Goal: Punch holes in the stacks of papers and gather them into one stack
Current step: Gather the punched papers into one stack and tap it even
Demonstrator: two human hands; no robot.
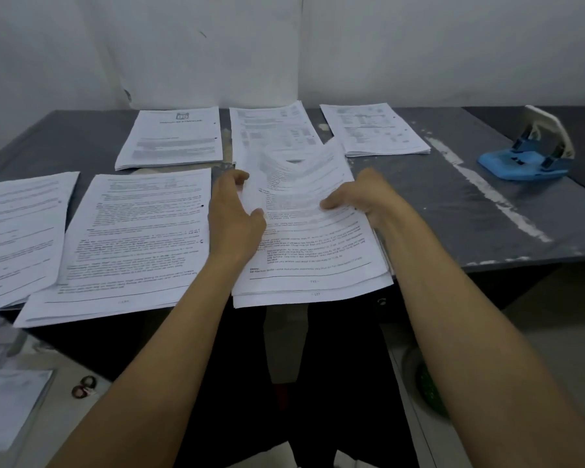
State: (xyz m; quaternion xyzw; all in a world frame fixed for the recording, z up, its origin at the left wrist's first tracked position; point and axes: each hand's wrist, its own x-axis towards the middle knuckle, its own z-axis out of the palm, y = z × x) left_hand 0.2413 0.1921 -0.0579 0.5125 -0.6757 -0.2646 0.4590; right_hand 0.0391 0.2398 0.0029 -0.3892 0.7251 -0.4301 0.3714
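Gathering looks under way: at the tabletop's [487,211] near edge, the left hand [233,214] and right hand [362,197] each grip a side of blurred sheets [298,184] over the near stack [311,265]. Next, probably square them down; the hole punch [527,153] waits toward the right edge.

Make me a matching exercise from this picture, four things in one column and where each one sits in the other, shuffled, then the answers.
Things
1. hole punch
2. logo stack
3. held stack
4. far-right stack

Places
A. back row, leftmost
B. near edge of the table, between the left hand and right hand
C. right end of the table, apart from the papers
D. back row, nearest the hole punch

Pairs: 1-C, 2-A, 3-B, 4-D
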